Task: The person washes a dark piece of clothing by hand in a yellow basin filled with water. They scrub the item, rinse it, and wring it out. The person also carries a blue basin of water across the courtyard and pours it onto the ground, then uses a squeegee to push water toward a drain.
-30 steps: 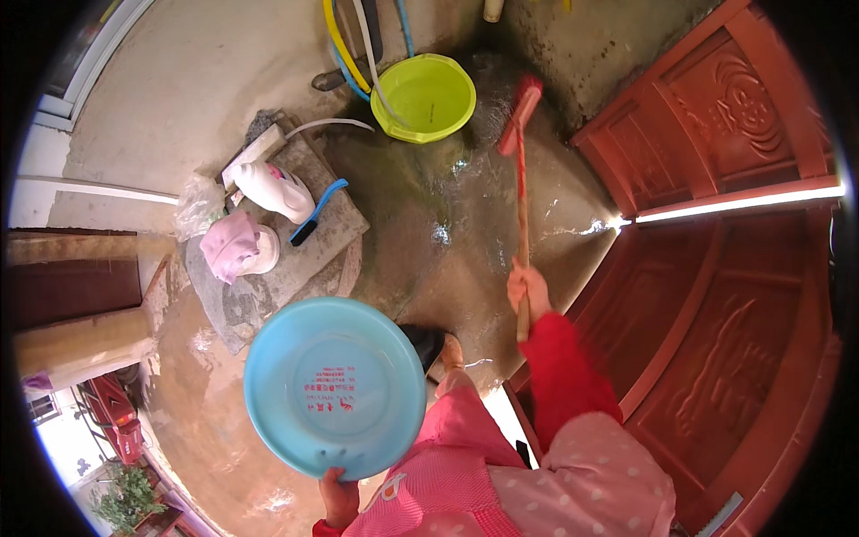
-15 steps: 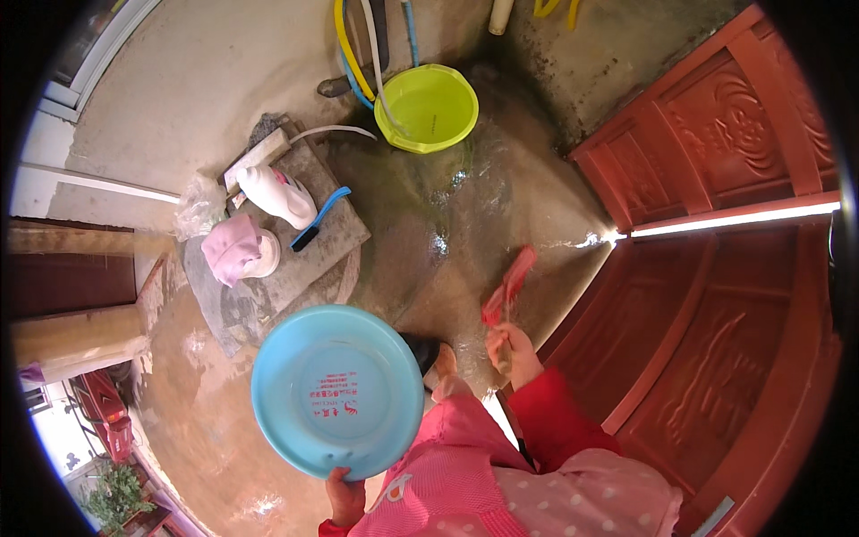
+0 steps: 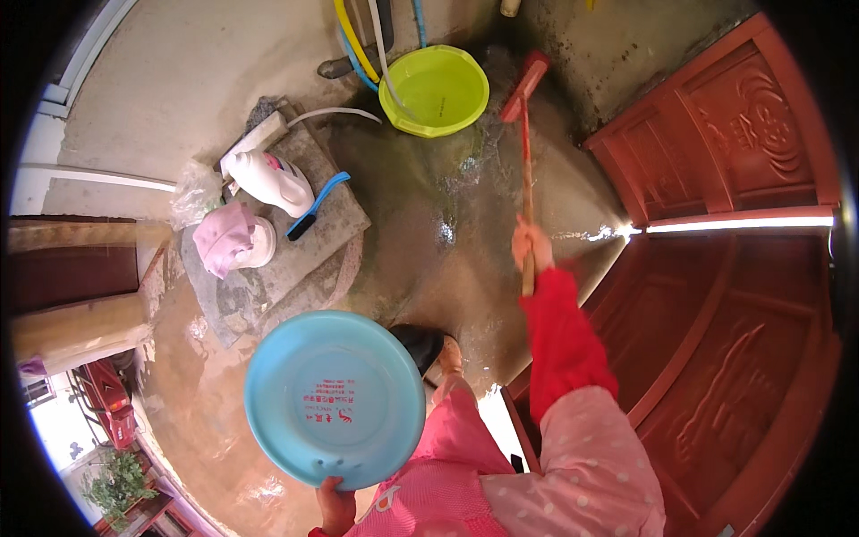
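Note:
My left hand (image 3: 335,507) grips the lower rim of a light blue plastic basin (image 3: 286,385), which is held up in front of me with its inside facing me. Red print marks its bottom. In my right hand (image 3: 531,242) is the wooden handle of a long-handled tool with a red oblong head (image 3: 525,87). The tool points away from me. Its head is over the wet floor, just right of a yellow-green basin (image 3: 436,89). I cannot tell whether the head touches the floor or what its working face is like.
On a stone slab (image 3: 313,259) at left are a white bottle (image 3: 270,183), a blue brush (image 3: 319,206), a white tub (image 3: 259,246) and a pink cloth (image 3: 225,237). Yellow, blue and white hoses (image 3: 356,40) hang by the wall. Red panelled doors (image 3: 707,331) stand at right.
My right arm has stretched forward and swung the red-headed tool up toward the wall, beside the yellow-green basin. The light blue basin has barely shifted in my left hand.

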{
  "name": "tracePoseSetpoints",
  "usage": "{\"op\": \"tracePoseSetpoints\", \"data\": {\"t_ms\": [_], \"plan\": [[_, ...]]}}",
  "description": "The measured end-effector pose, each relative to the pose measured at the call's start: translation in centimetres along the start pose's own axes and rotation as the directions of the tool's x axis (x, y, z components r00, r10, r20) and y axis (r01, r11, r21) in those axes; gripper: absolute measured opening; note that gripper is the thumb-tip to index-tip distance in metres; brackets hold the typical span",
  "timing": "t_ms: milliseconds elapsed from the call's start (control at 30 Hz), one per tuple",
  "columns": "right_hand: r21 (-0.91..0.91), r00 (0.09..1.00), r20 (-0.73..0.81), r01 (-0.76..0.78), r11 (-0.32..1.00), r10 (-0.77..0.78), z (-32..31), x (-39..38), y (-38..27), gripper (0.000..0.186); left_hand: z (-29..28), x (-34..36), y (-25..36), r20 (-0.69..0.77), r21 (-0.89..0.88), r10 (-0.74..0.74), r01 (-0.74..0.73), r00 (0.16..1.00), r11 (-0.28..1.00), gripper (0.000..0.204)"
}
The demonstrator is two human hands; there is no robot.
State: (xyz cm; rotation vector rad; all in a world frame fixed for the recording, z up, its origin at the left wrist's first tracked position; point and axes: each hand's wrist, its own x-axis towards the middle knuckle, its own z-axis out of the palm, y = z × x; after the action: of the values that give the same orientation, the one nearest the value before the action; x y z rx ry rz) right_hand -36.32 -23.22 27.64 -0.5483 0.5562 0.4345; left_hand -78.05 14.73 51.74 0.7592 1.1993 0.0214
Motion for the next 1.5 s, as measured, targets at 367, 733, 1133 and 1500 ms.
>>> {"op": "tracePoseSetpoints", "data": {"t_ms": [367, 733, 1133, 1500], "plan": [[-0.015, 0.826, -0.541, -0.196, 0.98, 0.157, 9.3, -27.5, 11.9, 0.011, -1.2, 1.3, 0.0, 0.044, -0.086, -0.008, 0.012, 0.999, 0.996, 0.062], [0.531, 0.947, 0.075, -0.304, 0.791, 0.314, 5.0, -8.1, 6.8, 0.016, -1.6, 0.2, -0.4, 0.015, -0.106, -0.03, 0.031, 0.999, 0.994, 0.06], [0.028, 0.998, 0.056, -0.005, 1.0, 0.003, 1.1, 0.4, 3.0, 0.012, -7.1, 0.1, -1.7, -0.012, -0.05, -0.045, 0.044, 0.999, 0.998, 0.063], [-0.319, 0.983, -0.183, -0.078, 0.945, 0.019, 3.8, -33.3, 19.0, 0.002, -16.6, -1.1, -1.8, 0.328, -0.102, 0.064, -0.032, 0.943, 0.994, 0.05]]}}
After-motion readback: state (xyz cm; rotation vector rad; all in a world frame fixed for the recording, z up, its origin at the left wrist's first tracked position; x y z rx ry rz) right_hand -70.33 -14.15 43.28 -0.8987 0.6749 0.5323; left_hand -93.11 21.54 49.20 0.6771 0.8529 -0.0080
